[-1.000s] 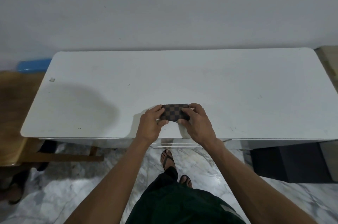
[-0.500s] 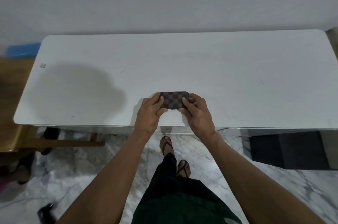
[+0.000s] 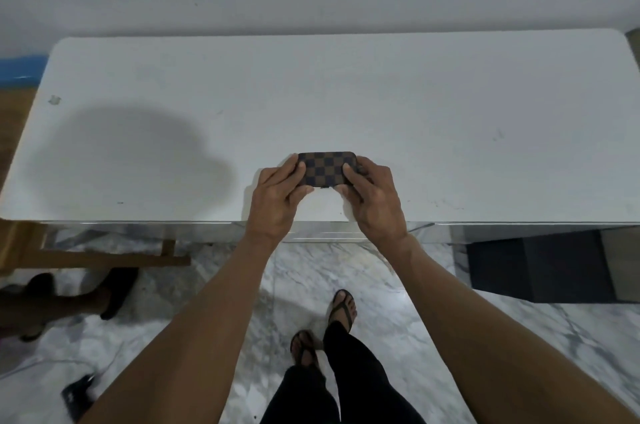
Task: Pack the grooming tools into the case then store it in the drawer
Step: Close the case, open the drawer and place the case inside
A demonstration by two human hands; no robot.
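Note:
A small brown checkered case [image 3: 325, 168] is closed and lies near the front edge of the white table [image 3: 433, 105]. My left hand [image 3: 277, 202] grips its left end, thumb on top. My right hand [image 3: 372, 200] grips its right end the same way. No grooming tools are visible outside the case. A drawer front [image 3: 325, 236] shows just under the table's front edge below my hands, and it looks shut.
A wooden chair [image 3: 20, 243] stands at the left by the table. A dark box [image 3: 540, 267] sits on the marble floor at the right. Another person's feet in dark shoes [image 3: 114, 292] are at the left. A blue object [image 3: 20, 68] lies behind the table's left end.
The view has shifted back and down, showing more floor and my legs. Both hands stay on the case at the same spot on the table.

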